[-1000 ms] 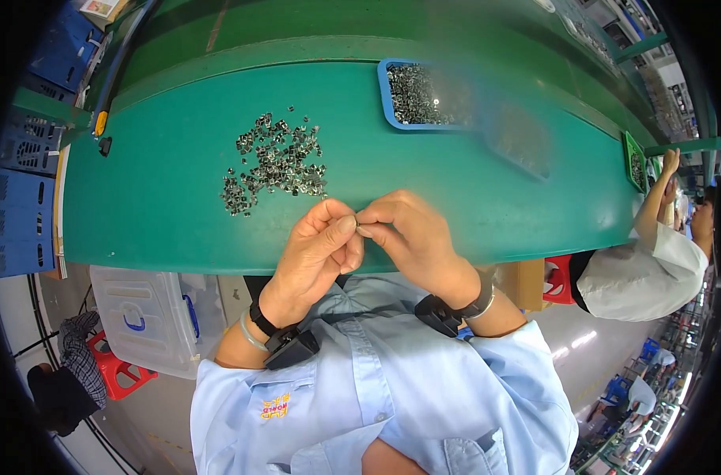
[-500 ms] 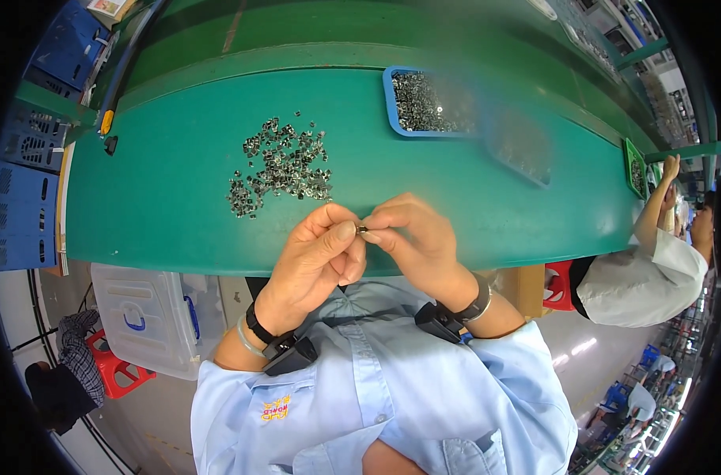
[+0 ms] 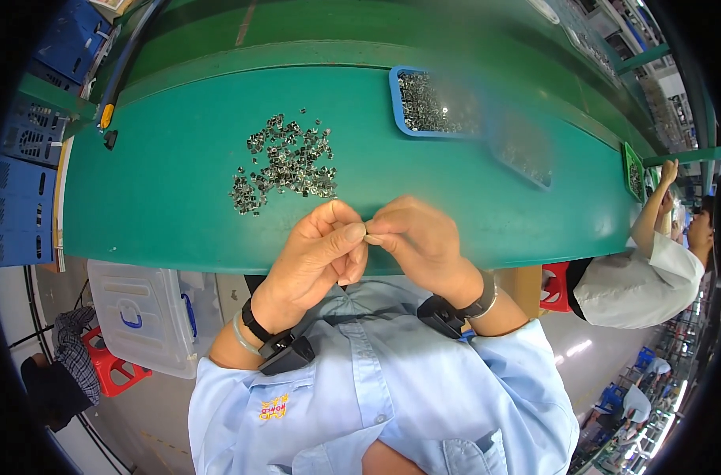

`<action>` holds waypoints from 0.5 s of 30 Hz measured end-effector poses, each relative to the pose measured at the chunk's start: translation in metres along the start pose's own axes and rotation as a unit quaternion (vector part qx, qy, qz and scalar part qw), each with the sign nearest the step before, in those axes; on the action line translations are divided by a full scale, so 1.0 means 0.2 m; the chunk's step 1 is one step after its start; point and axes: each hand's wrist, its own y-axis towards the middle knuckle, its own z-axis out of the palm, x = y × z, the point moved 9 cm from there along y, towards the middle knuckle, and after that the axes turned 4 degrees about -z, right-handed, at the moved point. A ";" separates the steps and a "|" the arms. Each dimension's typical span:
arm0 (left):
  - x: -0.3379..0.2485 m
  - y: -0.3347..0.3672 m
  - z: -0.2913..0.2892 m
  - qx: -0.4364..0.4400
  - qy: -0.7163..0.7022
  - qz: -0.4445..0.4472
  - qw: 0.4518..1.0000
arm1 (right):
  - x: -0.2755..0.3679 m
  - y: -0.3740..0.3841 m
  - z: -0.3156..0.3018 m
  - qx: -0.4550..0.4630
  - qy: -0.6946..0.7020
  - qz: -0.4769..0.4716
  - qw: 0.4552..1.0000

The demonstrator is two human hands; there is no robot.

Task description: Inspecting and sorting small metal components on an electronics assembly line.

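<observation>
My left hand (image 3: 319,252) and my right hand (image 3: 420,244) meet fingertip to fingertip over the near edge of the green table (image 3: 170,214). Each pinches thumb against index finger. Between them is a small black-and-silver part, seen half a second ago and now almost wholly covered by the fingertips. Just beyond my left hand lies a loose pile of small black-and-silver metal parts (image 3: 289,162), spread over the table top.
A blue tray (image 3: 395,103) full of similar small parts stands at the far side; a blurred second tray (image 3: 527,170) sits right of it. At left are blue crates (image 3: 20,214) and a clear lidded box (image 3: 135,317). A co-worker (image 3: 645,277) sits at right.
The small part showed between my fingertips before; now the fingers cover it. My hands keep nearly the same place, and the whole view has shifted slightly.
</observation>
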 end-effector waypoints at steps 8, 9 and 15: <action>0.03 0.01 -0.05 -0.038 0.035 -0.025 0.998 | -0.13 -0.05 0.01 0.000 0.041 0.075 0.996; 0.02 0.01 -0.03 -0.039 0.010 -0.022 0.999 | -0.13 -0.05 0.01 0.000 0.040 0.075 0.996; 0.03 0.03 0.00 -0.014 0.001 -0.010 1.000 | -0.19 -0.08 0.00 -0.021 0.121 0.118 0.985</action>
